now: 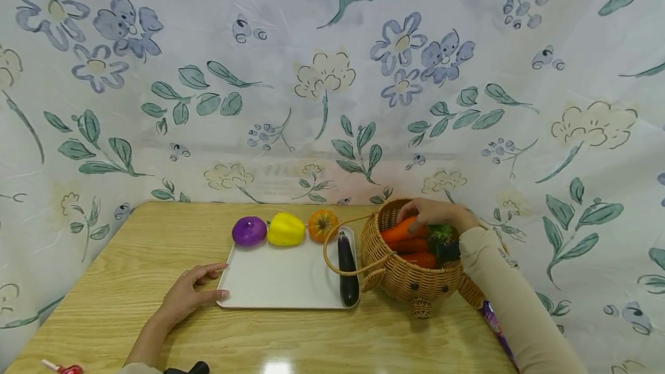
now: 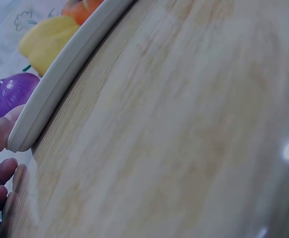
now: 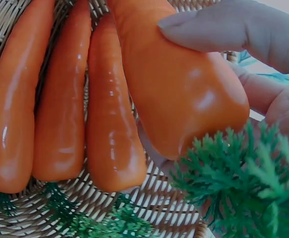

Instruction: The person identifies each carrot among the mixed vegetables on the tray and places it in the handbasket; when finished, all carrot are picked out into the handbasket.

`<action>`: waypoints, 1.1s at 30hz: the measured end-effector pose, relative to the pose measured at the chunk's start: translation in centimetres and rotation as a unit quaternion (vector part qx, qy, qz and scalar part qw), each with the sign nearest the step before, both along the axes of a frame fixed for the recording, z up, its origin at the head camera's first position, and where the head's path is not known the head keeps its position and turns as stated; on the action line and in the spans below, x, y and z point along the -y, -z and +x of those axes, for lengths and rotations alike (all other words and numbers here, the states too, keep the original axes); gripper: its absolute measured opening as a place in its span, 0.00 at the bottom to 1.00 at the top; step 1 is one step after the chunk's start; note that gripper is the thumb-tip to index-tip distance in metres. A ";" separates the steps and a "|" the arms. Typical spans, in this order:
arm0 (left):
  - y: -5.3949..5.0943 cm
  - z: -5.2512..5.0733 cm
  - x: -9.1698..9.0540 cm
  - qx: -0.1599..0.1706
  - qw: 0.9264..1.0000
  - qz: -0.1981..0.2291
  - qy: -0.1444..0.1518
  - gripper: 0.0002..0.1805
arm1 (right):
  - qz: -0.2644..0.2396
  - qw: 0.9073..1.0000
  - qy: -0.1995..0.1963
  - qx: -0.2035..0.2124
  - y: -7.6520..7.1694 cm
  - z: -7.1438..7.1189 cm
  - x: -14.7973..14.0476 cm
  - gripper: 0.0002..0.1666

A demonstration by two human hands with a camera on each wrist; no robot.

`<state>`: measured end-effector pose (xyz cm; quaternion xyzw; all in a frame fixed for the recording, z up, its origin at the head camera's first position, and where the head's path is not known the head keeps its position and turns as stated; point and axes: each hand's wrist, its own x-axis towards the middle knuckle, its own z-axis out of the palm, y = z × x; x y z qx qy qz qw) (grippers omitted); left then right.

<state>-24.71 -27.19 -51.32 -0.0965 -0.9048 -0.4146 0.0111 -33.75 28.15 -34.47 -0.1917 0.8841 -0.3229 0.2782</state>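
Observation:
My right hand (image 1: 428,213) reaches into a wicker basket (image 1: 410,281) and grips a carrot (image 3: 179,84), with the thumb across its thick end. Feathery green leaves hang from that carrot beside the palm. Several other carrots (image 3: 62,114) lie side by side in the basket. At the left end of a white tray (image 1: 286,281), my left hand (image 1: 184,293) rests with its thumb on the rim and its fingers spread at the edge. On the tray's right side lies a dark eggplant (image 1: 348,276).
Along the tray's back edge sit a purple onion (image 1: 249,231), a yellow bell pepper (image 1: 286,229) and an orange pumpkin (image 1: 323,225). The basket's handle (image 1: 332,264) leans over the tray. A lollipop (image 1: 64,368) and a black object (image 1: 194,369) lie at the front; a purple wrapper (image 1: 496,328) is at right.

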 end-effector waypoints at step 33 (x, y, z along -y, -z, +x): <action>-0.1 0.9 -0.1 0.001 1.000 0.002 -0.005 0.33 | 0.181 0.978 -0.028 -0.099 2.9 1.0 2.4 0.18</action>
